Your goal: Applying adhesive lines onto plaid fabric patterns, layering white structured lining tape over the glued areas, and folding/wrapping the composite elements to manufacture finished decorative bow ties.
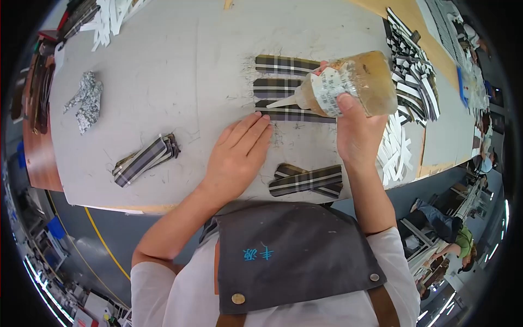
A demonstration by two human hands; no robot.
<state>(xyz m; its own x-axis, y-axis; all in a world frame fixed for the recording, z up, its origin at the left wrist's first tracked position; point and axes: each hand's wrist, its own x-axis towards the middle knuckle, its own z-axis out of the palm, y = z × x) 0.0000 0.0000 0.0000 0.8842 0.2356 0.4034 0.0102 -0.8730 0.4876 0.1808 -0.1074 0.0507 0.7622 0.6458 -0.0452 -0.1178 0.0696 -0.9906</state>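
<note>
My right hand (357,128) is wrapped round a glue bottle (376,82) with a paper label and a long narrow nozzle. The bottle lies tilted, its nozzle pointing left over the nearest of three plaid fabric strips. This near strip (294,114) is dark with pale bands. Beyond it are a middle strip (272,86) and a far strip (280,64), laid side by side. My left hand (237,150) rests flat with its fingers stretched out, the fingertips touching the left end of the near strip, close to the nozzle tip.
Crossed plaid strips (308,180) lie near the table's front edge, and a plaid stack (146,159) sits to the left. Farther left is a speckled grey cloth scrap (87,101). On the right are piled black-and-white strips (414,82) and white strips (396,152). Loose threads dot the table (163,82).
</note>
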